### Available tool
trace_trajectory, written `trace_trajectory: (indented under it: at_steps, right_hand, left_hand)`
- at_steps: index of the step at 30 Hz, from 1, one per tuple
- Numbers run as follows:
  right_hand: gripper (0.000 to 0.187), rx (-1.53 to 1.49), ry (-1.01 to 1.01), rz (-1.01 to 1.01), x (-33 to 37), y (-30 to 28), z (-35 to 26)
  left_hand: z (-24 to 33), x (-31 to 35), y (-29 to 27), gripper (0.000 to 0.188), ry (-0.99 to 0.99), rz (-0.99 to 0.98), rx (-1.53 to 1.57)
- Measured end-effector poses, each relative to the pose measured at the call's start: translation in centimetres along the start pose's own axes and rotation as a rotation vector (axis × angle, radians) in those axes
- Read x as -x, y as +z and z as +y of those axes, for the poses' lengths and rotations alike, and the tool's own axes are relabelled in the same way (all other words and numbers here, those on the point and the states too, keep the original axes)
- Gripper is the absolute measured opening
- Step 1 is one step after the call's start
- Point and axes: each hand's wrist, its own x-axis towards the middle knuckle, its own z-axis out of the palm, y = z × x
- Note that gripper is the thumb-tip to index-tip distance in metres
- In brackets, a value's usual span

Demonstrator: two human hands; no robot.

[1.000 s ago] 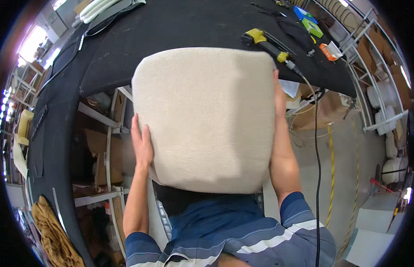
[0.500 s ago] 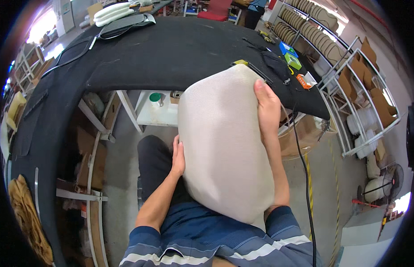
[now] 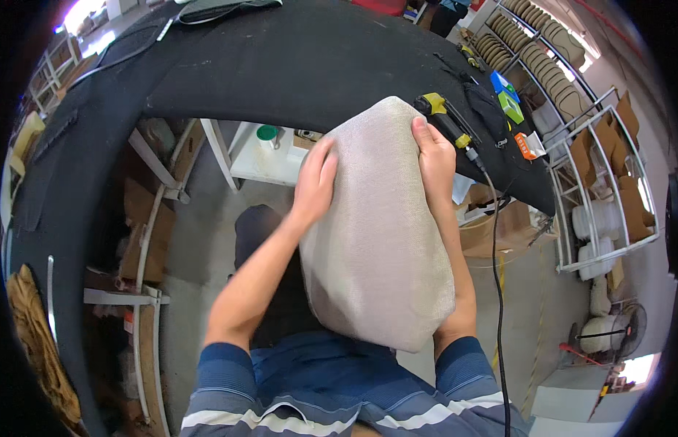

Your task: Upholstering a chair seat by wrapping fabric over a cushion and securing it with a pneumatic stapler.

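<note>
A light grey, fabric-covered cushion [image 3: 383, 233], shaped like a chair pad, stands tilted above my lap with its top near the table edge. Around its upper right edge my right hand [image 3: 436, 160] is closed, thumb on the front face and the other fingers hidden behind. Against the upper left edge lies my left hand [image 3: 315, 182], its fingers slightly blurred and partly curled round the side. Just beyond the right hand, a yellow and black power tool [image 3: 435, 103] with a cord or hose rests on the table.
The black-covered table [image 3: 281, 73] curves around the front and left. Small boxes [image 3: 511, 106] sit at its right end. Below are a white shelf [image 3: 259, 169] and a green-lidded cup [image 3: 267, 137]. A black cable [image 3: 497, 291] hangs at right, near a white rack [image 3: 565, 189]. Brown cloth [image 3: 37, 342] lies left.
My left hand has slid up the cushion's left side. The cushion's top has shifted slightly, uncovering more of the yellow and black tool. The view has shifted too.
</note>
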Motion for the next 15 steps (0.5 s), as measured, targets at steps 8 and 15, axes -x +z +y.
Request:
trace_trajectory:
  at_steps: [8, 15]
  right_hand:
    - [0.038, 0.086, 0.05, 0.024, -0.3, -0.8, 0.5]
    - [0.033, -0.172, 0.261, -0.181, -3.1, -2.0, -1.2]
  left_hand:
    - [6.4, -10.1, 2.8, 0.064, -0.283, -0.107, 0.066]
    - [6.5, -10.3, 3.3, 0.058, -0.253, -0.072, 0.01]
